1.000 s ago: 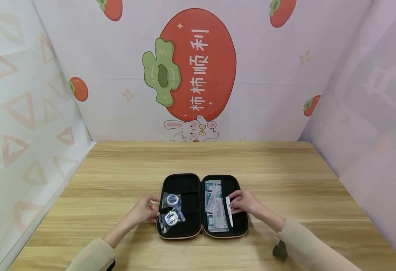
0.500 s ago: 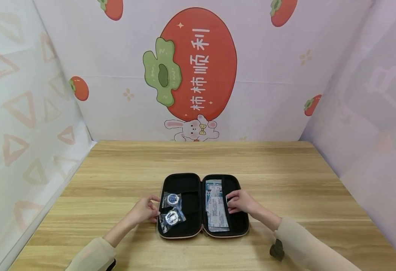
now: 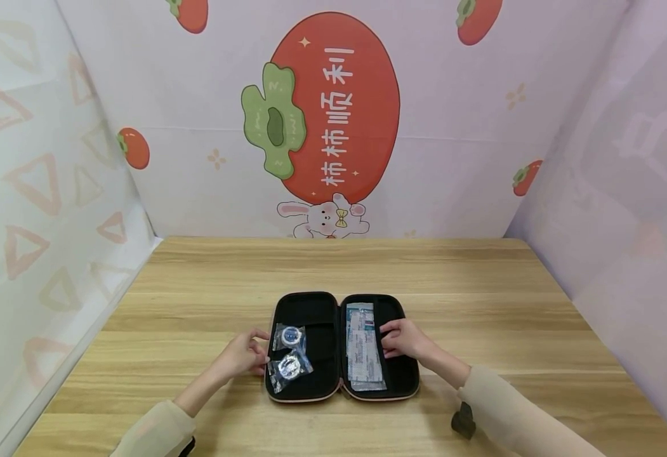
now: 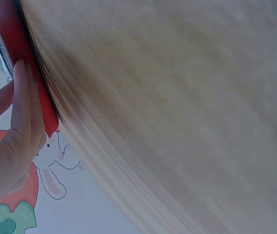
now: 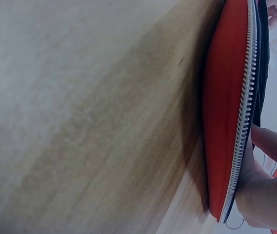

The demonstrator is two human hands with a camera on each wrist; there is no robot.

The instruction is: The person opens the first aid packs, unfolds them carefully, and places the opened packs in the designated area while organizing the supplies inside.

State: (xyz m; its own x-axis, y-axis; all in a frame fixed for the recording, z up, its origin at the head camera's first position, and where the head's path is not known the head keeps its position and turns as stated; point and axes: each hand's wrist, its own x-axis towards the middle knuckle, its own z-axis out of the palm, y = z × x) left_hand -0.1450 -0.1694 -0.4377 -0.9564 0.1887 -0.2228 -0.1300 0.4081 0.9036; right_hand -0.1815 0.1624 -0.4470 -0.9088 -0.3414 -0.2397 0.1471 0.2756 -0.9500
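A small zip case [image 3: 310,395], black inside and red outside, lies spread on the table. My left hand [image 3: 244,355] holds its left edge; in the left wrist view its fingers [image 4: 22,97] lie along the red wall, thumb at the zipper rim. My right hand [image 3: 404,341] reaches into the right half, its bent fingertips at the black elastic strap [image 3: 380,339]. Left of that strap lie white printed packets [image 3: 363,355] over blue-green ones. I cannot tell whether the right fingers pinch a packet, as their tips are hidden. Round blue-and-white items [image 3: 289,366] in clear wrappers sit in the left half.
The wooden table [image 3: 333,266] extends around the case. A printed cloth wall [image 3: 447,178] closes off the back, with more cloth at both sides. A dark tab [image 3: 463,420] hangs by the right sleeve.
The white packet at my right fingers has slid left under the strap, out of sight there. The packets beside it have shifted slightly. My right hand moved a little left; my left hand stayed.
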